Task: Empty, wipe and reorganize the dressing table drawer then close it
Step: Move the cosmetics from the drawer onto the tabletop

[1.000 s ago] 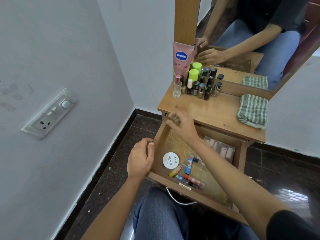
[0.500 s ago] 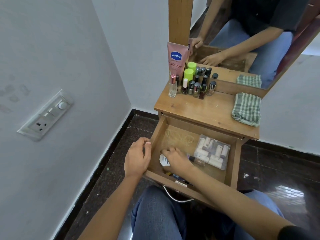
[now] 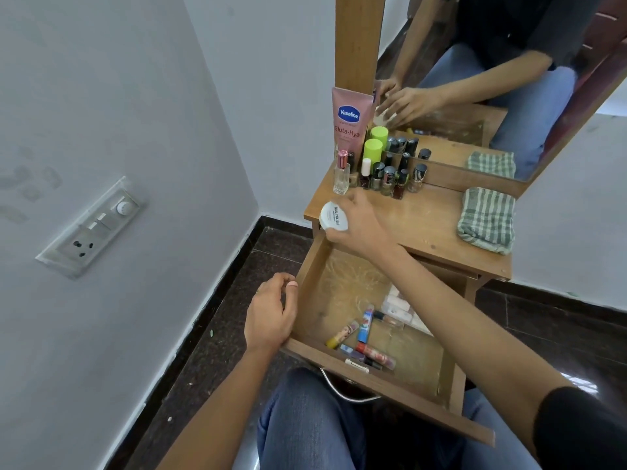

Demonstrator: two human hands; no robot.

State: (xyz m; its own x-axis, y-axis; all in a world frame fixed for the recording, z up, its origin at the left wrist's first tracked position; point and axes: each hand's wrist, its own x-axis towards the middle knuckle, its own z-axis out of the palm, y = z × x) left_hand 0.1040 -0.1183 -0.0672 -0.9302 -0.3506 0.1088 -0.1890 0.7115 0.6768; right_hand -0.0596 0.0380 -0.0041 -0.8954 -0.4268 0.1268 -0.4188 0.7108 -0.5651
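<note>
The wooden drawer (image 3: 307, 266) stands pulled out under the dressing table top (image 3: 424, 222). My right hand (image 3: 356, 222) grips a round white nail polish remover jar (image 3: 334, 217) above the table top's front left corner. My left hand (image 3: 271, 312) rests on the drawer's left wall with fingers loosely curled. Inside the drawer lie several small tubes (image 3: 364, 337) near the front and a clear plastic case (image 3: 400, 308), partly hidden by my right forearm.
At the back left of the table top stand a pink Vaseline tube (image 3: 349, 118), a green-capped bottle (image 3: 373, 150), a small perfume bottle (image 3: 341, 174) and several nail polish bottles (image 3: 390, 178). A folded checked cloth (image 3: 487, 218) lies on the right. Mirror behind; wall with a switch plate (image 3: 95, 228) on the left.
My right hand took the white jar out of the drawer and lifted it up to the table top. My left hand stayed on the drawer's left wall.
</note>
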